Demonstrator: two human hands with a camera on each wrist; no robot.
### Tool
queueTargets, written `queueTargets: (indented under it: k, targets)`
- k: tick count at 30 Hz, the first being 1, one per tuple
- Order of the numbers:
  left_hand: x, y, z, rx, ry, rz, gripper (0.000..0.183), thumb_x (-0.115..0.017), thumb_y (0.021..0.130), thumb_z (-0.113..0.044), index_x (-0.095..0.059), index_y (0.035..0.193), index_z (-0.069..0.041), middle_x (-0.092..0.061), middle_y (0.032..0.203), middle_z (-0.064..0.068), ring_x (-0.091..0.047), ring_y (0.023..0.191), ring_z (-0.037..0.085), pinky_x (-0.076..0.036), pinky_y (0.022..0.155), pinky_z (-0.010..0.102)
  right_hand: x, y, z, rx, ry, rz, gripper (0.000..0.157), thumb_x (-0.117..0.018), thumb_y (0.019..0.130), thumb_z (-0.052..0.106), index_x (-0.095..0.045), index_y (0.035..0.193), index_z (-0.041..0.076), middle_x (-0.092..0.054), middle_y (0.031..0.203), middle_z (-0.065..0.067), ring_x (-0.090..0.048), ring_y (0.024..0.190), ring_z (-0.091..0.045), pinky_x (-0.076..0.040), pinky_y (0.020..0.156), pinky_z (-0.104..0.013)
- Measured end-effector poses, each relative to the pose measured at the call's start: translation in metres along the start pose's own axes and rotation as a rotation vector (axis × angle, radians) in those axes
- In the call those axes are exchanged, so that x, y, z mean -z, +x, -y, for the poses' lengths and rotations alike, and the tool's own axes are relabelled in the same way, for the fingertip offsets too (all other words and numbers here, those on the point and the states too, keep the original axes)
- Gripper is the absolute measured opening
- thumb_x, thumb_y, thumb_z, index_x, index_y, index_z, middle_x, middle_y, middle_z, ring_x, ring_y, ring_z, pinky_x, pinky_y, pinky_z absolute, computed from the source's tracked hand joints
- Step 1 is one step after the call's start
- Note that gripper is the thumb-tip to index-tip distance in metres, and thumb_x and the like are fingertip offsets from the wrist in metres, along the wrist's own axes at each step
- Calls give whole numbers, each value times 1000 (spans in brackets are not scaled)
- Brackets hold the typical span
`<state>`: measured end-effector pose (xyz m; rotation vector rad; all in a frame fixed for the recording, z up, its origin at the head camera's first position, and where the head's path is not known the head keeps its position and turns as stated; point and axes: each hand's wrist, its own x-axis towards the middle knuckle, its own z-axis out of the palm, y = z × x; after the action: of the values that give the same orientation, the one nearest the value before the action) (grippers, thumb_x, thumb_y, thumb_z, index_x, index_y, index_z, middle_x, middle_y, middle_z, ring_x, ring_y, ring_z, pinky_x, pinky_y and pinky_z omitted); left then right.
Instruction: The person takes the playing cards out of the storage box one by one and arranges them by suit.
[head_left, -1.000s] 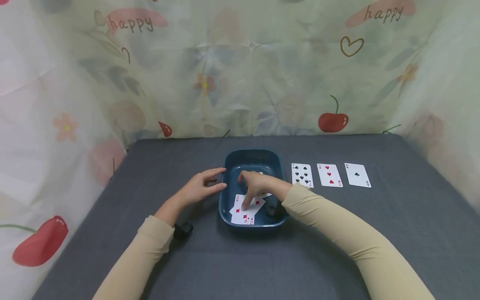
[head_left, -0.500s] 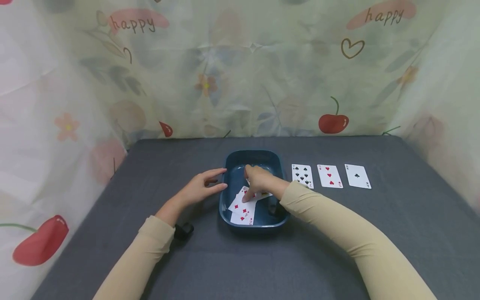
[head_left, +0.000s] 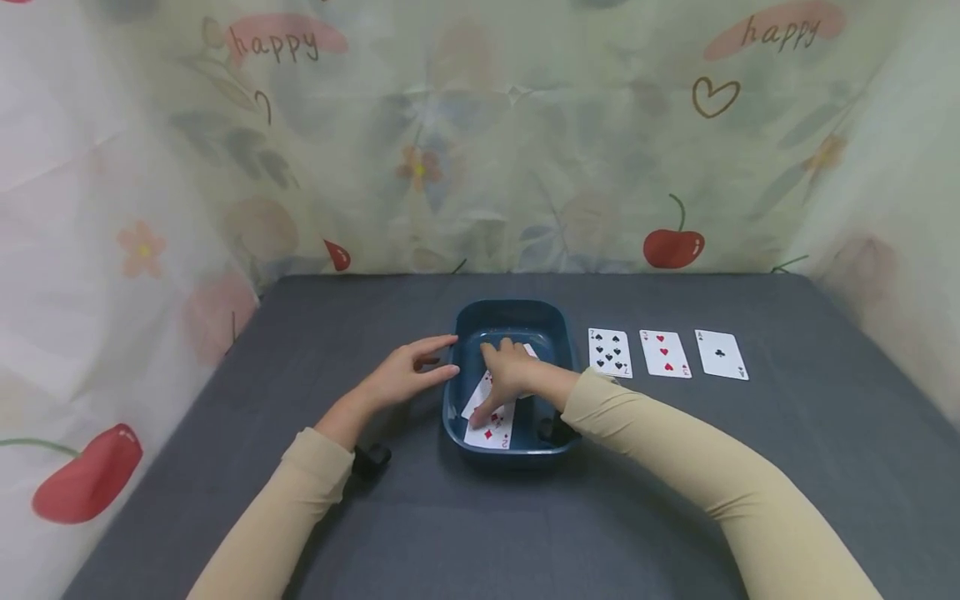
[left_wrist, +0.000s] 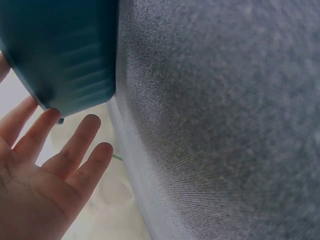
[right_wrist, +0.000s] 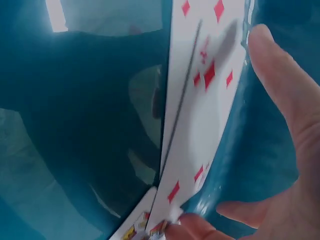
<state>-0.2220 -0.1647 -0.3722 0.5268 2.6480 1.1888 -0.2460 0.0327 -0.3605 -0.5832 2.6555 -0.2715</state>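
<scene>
A dark blue tray stands on the table with several playing cards inside. My left hand has its fingers spread and the tips at the tray's left rim; in the left wrist view its fingertips lie along the tray's outer wall. Inside the tray, my right hand is over the cards, thumb and fingers spread apart. The two of diamonds lies nearest the tray's front. In the right wrist view, another diamond card overlaps it, the thumb beside one end and fingertips at the other, near a face card.
To the right of the tray, the seven of spades, three of hearts and ace of clubs lie face up in a row. Behind the grey-covered table hangs a patterned curtain.
The right hand drew its thumb and fingers closer, then spread them again, the thumb now lower toward the tray's front. Cards under it shifted. The left hand stays at the rim.
</scene>
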Motion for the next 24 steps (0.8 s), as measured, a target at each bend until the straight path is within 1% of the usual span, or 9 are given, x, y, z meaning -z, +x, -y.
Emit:
queueTargets:
  k: [2, 4, 10, 16, 24]
  targets:
    - [0, 0, -1, 2, 5, -1, 60, -59, 91, -38, -37, 144, -20, -35, 151, 10, -45, 130, 37, -40, 104, 53, -1, -3, 2, 9, -54, 5, 120, -82, 56, 59, -23, 148, 9, -33, 144, -20, -38, 124, -34, -37, 106, -52]
    - [0, 1, -1, 1, 7, 0, 60, -59, 91, -37, -37, 144, -19, -35, 151, 10, -45, 130, 37, -39, 104, 53, -2, -5, 4, 13, -72, 9, 120, -83, 55, 58, -23, 148, 11, -34, 143, -18, -39, 121, -33, -39, 104, -51]
    - [-1, 0, 0, 2, 3, -4, 60, -59, 91, -36, -38, 143, -19, -35, 151, 10, -45, 130, 36, -40, 104, 53, -3, -6, 3, 20, 16, 7, 115, -85, 59, 46, -22, 148, 12, -36, 141, -17, -40, 120, -32, -42, 103, -50]
    - [-2, 0, -1, 6, 12, -9, 60, -59, 90, -36, -38, 143, -19, -35, 151, 10, -45, 130, 36, -40, 103, 53, -3, -1, -1, 39, 75, -3, 110, -86, 62, 38, -23, 148, 11, -38, 138, -18, -41, 119, -31, -43, 102, -48]
    - [-1, 0, -3, 11, 3, -3, 60, -59, 91, -36, -37, 144, -18, -35, 151, 10, -45, 130, 37, -39, 104, 54, -3, 3, -5, 35, 106, -9, 108, -87, 61, 34, -25, 147, 15, -42, 129, -16, -39, 114, -30, -44, 93, -43]
